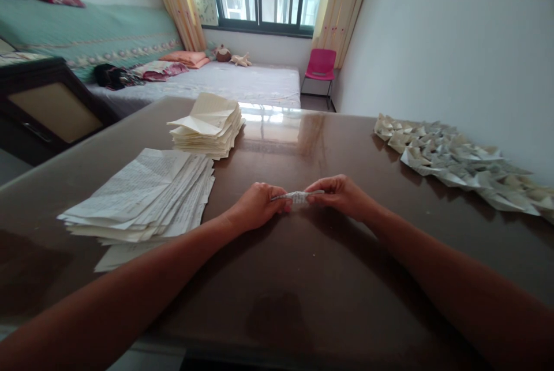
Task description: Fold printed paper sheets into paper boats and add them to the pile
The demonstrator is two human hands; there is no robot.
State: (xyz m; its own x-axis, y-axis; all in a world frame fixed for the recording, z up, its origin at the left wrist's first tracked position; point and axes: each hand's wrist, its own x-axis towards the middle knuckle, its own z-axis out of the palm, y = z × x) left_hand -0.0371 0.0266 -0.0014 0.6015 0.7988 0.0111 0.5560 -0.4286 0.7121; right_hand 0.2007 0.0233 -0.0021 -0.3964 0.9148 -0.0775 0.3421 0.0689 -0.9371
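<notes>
Between my two hands is a small folded piece of printed paper [298, 198], held just above the brown table. My left hand [259, 205] pinches its left end, and my right hand [337, 197] pinches the opposite end. Fingers cover both ends, so only the middle of the fold shows clearly. Left of my left hand lies a stack of printed sheets [142, 186], creased and loosely fanned. Behind that stands a second stack of cream-coloured paper [212, 123]. Over on the right, many folded paper boats [454, 157] sit crowded together in rows.
The glossy table [346, 290] runs up to the white wall on the right. Beyond its far edge are a bed [259, 79] with pillows and soft toys, and a pink chair [320, 64]. A dark cabinet [52, 105] stands at the left.
</notes>
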